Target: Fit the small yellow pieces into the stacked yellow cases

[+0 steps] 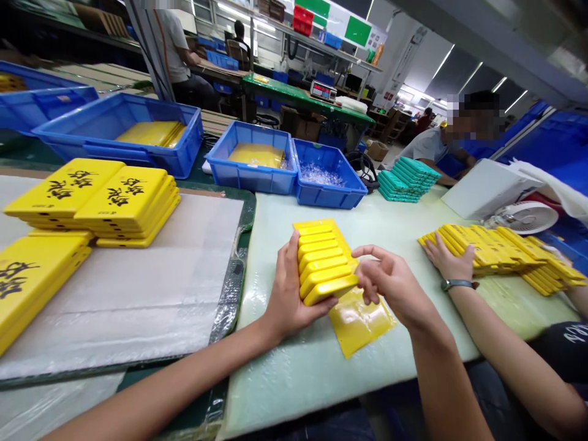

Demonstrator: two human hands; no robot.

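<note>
My left hand (290, 294) is wrapped round a short stack of flat yellow plastic cases (323, 256), fingers on the far left side and thumb along the near edge. The stack is tilted, its rounded edges facing up. Beside its right side is my right hand (388, 282), index finger stretched out and the other fingers loosely bent. I see nothing held in it; whether a fingertip touches the stack I cannot tell. Under the stack, glossy yellow film sheets (361, 324) lie on the pale table mat (285, 380).
Stacked yellow cases with black lettering (133, 196) stand on a padded board (184, 288) at left. Behind are blue bins (252, 177), one with clear scraps. To the right, a co-worker's hands (448, 260) hold a row of yellow cases (496, 248); teal cases (407, 177) stand farther back.
</note>
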